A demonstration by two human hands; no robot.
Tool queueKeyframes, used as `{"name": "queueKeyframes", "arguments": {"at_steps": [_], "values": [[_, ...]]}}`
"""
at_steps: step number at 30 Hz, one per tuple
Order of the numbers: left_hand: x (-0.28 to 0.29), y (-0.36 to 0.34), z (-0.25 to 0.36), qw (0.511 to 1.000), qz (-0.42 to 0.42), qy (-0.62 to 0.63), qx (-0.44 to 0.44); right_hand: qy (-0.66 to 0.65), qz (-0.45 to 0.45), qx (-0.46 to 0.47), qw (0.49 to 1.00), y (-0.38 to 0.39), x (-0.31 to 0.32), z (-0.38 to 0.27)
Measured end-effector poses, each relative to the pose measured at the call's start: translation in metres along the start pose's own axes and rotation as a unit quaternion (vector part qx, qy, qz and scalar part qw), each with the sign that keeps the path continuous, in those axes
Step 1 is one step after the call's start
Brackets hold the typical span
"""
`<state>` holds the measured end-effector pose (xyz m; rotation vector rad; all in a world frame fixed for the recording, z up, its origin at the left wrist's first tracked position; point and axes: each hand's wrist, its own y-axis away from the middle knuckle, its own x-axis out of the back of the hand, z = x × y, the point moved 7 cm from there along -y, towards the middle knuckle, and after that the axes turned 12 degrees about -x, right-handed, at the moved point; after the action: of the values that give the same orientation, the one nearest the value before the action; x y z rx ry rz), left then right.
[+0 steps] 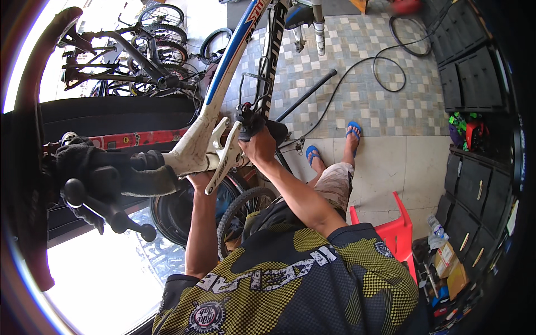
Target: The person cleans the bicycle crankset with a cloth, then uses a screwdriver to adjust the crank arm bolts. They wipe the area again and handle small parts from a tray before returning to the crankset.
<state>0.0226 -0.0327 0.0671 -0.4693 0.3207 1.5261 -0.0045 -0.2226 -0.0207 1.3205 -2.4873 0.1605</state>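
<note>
A white, blue and red bicycle frame (226, 72) is held in a stand clamp (92, 178) padded with dark cloth. My right hand (258, 146) is closed on a dark part (251, 124) beside the black forward tube, below a small caliper-like fitting. Next to that hand is a white crank arm (218, 170). My left hand (199, 180) reaches under the white tubing near the crank, its fingers hidden behind it. A bicycle tire (243, 204) shows below my arms.
Several bikes (162, 44) stand at the upper left. A black pole (307, 95) and looped hose (391, 72) lie on the tiled floor. A red plastic chair (393, 231) is at my right, near dark cabinets (466, 78) and cardboard boxes (445, 259). A red rail (120, 139) lies left.
</note>
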Motion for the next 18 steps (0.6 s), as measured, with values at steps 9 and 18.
{"name": "queueKeyframes", "arguments": {"at_steps": [9,18], "values": [[-0.005,0.005,0.001,1.000,-0.019,0.016,0.003,-0.082,-0.223,0.018,0.971,-0.013,-0.001,0.015],[0.000,0.001,-0.003,0.999,-0.027,0.030,0.010,0.035,-0.373,0.209,0.904,-0.050,-0.001,0.035]]}}
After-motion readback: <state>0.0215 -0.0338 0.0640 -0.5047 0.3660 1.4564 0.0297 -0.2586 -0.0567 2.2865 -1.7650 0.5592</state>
